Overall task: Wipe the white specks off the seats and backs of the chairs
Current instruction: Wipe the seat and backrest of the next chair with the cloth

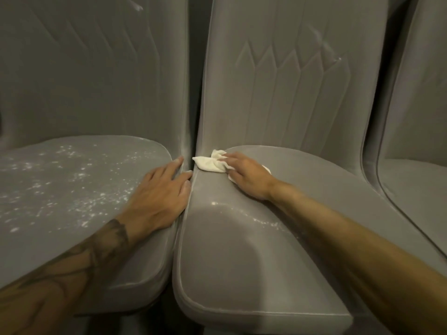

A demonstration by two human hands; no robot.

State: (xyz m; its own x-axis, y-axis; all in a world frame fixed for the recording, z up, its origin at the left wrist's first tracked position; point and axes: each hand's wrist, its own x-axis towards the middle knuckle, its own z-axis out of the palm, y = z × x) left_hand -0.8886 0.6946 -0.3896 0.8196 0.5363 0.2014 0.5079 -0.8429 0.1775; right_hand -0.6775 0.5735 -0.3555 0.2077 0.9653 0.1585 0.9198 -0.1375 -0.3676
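Many specks (79, 176) cover the left seat (36, 233), where the left hand (159, 189) lies flat, probably for support; the right hand (244, 175), fingers straight, presses a cloth (209, 163) into the far corner of the middle seat (229, 250).

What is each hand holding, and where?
The right hand presses a white cloth onto the middle seat, fingers flat over its middle; the left hand holds nothing, resting on the left seat.

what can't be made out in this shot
Head view only.
Cloth: its near part lies under the right hand.
Left seat: cut by the left edge; the left hand covers part.
Right chair: mostly cut by the right edge.
Chair backs: tops beyond the top edge.
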